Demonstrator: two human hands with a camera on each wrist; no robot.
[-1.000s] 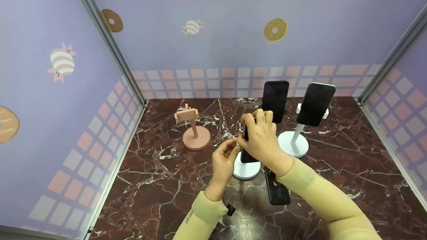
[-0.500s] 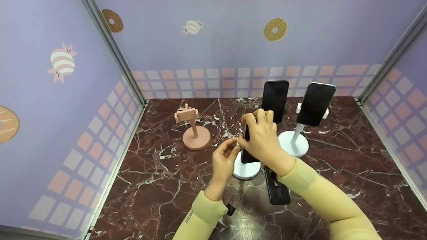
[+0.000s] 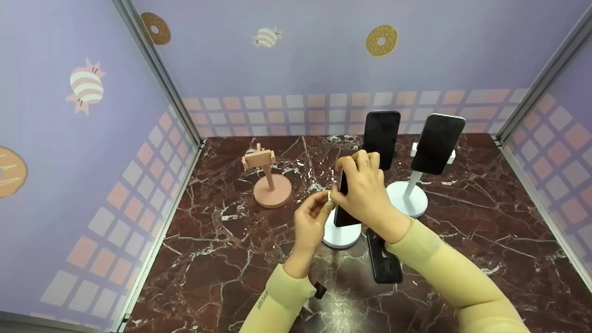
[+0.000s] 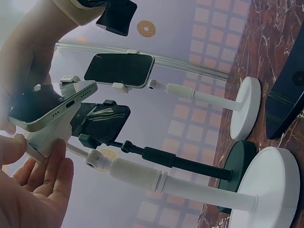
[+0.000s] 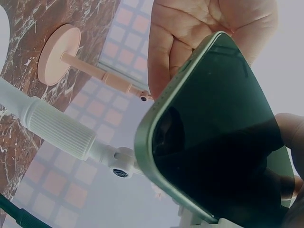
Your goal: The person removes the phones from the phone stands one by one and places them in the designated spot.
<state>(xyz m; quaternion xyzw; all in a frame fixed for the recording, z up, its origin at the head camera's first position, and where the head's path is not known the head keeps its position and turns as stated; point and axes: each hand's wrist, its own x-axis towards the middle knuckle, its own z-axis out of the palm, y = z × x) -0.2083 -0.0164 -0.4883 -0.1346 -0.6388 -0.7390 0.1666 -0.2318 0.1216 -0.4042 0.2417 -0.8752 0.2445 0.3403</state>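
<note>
A phone [image 3: 348,218] with a dark screen and pale green edge sits tilted at the head of a white phone stand [image 3: 341,237]. My right hand [image 3: 365,192] grips this phone from above, its fingers over the far end and thumb along the left side. On the other side, my left hand [image 3: 310,226] pinches the stand's white clamp [image 4: 45,142] between thumb and fingers, below the phone's edge. In the right wrist view, the phone [image 5: 209,128] covers much of the clamp, and the left hand [image 5: 190,28] shows behind it. The ribbed white pole [image 4: 137,175] runs down to the round base.
Behind, a dark green stand [image 4: 161,156] and a second white stand [image 3: 407,200] each hold a phone. A pink stand [image 3: 272,190] with a bare clamp is at the left. Another phone [image 3: 386,266] lies on the marble table near my right forearm. Patterned walls enclose the table.
My right hand has shifted very slightly to the right with the phone. The left hand stays at the clamp; the stands and the lying phone have not moved.
</note>
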